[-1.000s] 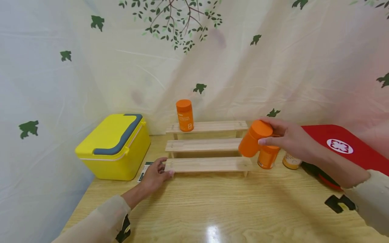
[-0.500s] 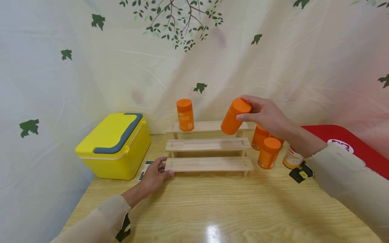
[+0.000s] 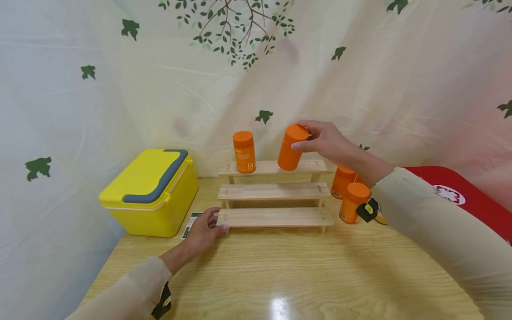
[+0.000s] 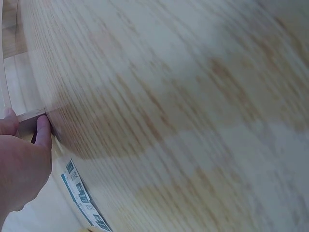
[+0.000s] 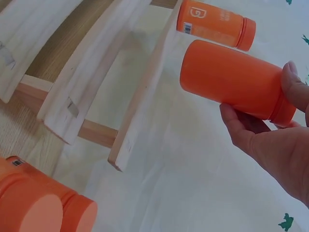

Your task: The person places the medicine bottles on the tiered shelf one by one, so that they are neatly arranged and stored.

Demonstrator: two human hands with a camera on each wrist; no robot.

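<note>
A three-step wooden rack stands on the table. At the left end of its lowest step, my left hand grips the board between thumb and fingers; the left wrist view shows this hand at the board's corner. My right hand holds an orange bottle by its lid, tilted slightly, over the top step. In the right wrist view a small gap seems to separate the held bottle from the step. Another orange bottle stands upright on the top step, to the left.
Several orange bottles stand on the table right of the rack, partly behind the right sleeve. A yellow box with a grey handle sits at the left, beside a printed card. At the right lies a red case with a white emblem.
My right hand has carried the orange bottle left and up from beside the rack to over the top step, and the bottle is more upright. The left hand has stayed put.
</note>
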